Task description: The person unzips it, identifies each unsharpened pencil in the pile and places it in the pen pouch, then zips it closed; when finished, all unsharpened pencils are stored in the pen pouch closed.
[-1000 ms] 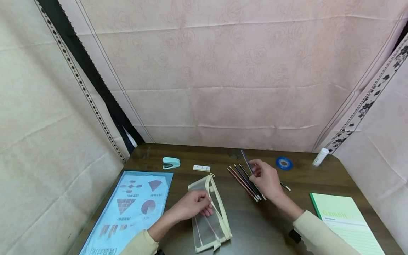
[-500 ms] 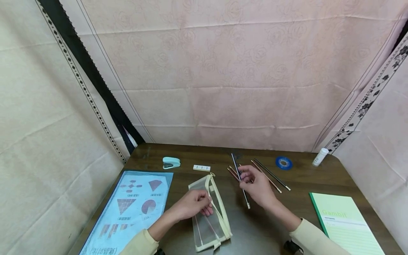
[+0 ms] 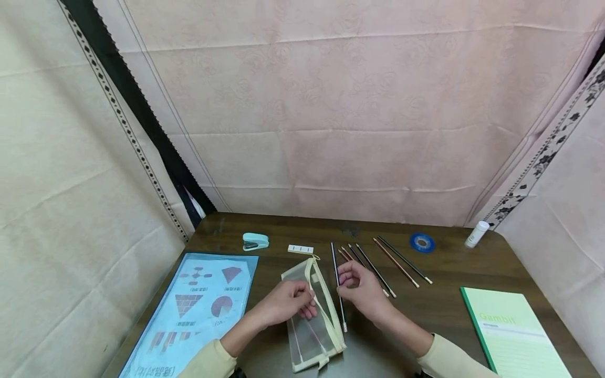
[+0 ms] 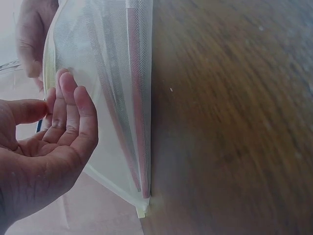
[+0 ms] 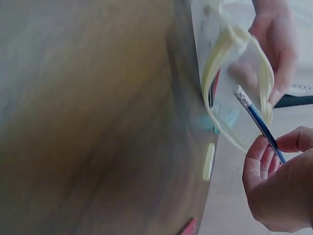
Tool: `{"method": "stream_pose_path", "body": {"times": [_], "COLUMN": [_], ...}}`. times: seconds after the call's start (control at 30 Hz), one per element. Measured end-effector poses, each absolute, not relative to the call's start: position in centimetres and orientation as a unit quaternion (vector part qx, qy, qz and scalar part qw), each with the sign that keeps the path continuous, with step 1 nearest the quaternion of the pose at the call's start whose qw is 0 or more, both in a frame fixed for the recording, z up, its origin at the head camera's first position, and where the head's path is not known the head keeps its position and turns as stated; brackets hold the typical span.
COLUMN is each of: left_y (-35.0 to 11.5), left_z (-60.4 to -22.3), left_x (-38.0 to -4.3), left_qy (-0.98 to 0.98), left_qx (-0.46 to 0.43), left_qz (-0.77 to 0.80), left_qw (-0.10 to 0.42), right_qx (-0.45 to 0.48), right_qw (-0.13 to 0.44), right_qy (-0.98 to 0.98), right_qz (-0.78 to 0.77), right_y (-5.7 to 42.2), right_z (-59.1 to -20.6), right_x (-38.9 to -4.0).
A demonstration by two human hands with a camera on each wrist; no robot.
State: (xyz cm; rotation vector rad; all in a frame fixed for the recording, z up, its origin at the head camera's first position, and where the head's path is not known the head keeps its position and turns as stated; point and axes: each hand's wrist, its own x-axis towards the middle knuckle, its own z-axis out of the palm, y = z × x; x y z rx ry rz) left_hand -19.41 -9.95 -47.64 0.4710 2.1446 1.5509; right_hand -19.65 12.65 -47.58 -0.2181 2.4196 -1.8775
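Note:
My left hand pinches the cream-edged rim of a see-through mesh pencil case, thumb against index finger, so its zip opening gapes. Through the mesh in the left wrist view, long thin pencils show inside. Just right of the case, my right hand grips a dark blue pencil between thumb and fingers. Its white eraser end points toward the gaping opening in the right wrist view. Several more pencils lie on the table beyond the right hand, some red, some dark.
A blue folder with printed charts lies at left. Toward the back sit a light blue stapler, a small white block, blue tape and a white tube. A green notebook lies at right.
My right hand has brought the blue pencil leftward and nearer, from above the other pencils to beside the case. Pencils lie more spread out than a second ago. The left hand stays put.

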Motion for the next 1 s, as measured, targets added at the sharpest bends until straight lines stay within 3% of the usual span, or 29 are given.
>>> {"method": "stream_pose_path", "body": {"times": [0.33,1.0], "left_y": [-9.7,-9.6], "left_z": [-47.4,-47.8], "left_x": [-19.5,-19.3], "left_qy": [0.782,0.777], "left_qx": [0.169,0.164], "left_qz": [0.557,0.566], "left_qw": [0.224,0.222], "right_qx": [-0.075,-0.094], "right_qw": [0.116,0.166], "right_qy": [0.748,0.746], "right_qz": [-0.649,-0.639], "right_y": [11.4,10.2], "right_z": [-48.4,-48.5], "right_x": [-18.5,-18.5]}}
